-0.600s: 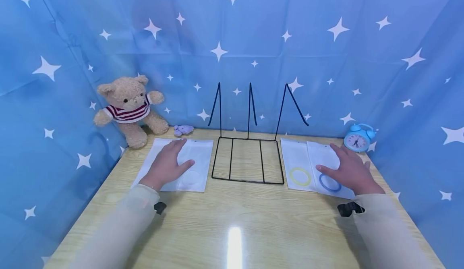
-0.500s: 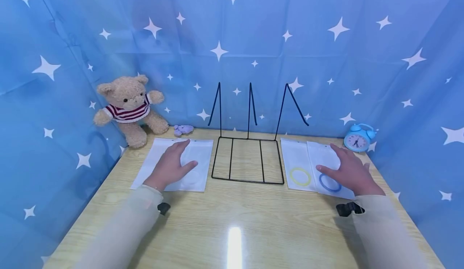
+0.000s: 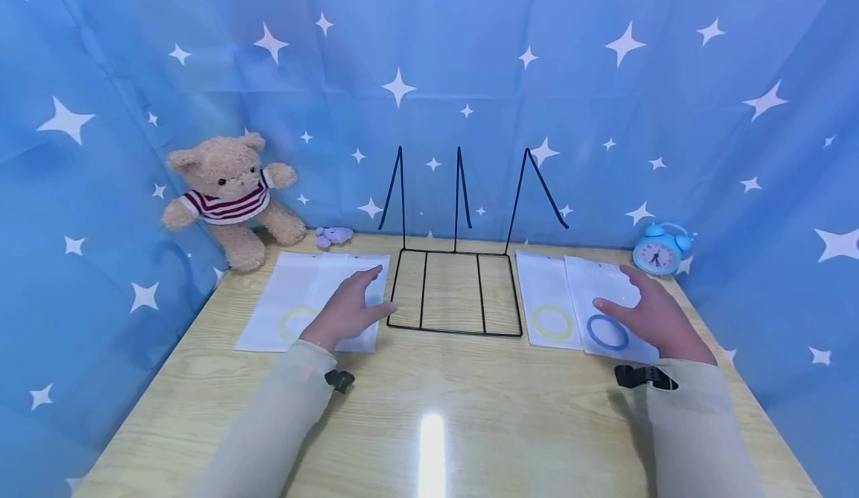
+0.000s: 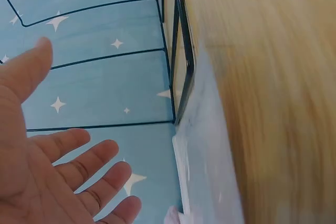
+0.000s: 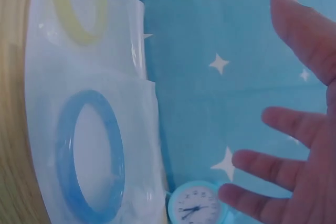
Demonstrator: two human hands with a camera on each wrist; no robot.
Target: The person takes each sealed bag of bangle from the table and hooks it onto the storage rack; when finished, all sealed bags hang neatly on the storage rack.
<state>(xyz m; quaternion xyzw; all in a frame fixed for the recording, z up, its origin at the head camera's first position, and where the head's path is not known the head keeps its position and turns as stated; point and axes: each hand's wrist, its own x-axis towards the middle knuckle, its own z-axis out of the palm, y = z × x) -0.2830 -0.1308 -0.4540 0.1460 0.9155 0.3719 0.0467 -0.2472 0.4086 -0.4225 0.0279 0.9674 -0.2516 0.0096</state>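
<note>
In the head view my left hand hovers over the white packets on the left, fingers and thumb spread, holding nothing. A yellow ring shows on one of them. My right hand, also spread and holding nothing, is above the right-hand packet with a blue ring. Beside that lies another packet with a yellow ring. Between the hands stands a black wire rack with three bent uprights. The left wrist view shows the palm apart from the rack.
A teddy bear in a striped top sits at the back left, with a small purple toy next to it. At the back right stands a blue alarm clock. A starry blue curtain surrounds the wooden table.
My left hand has moved right, toward the rack, uncovering the yellow ring on the left packet. The right hand has barely shifted. The head view has tilted slightly.
</note>
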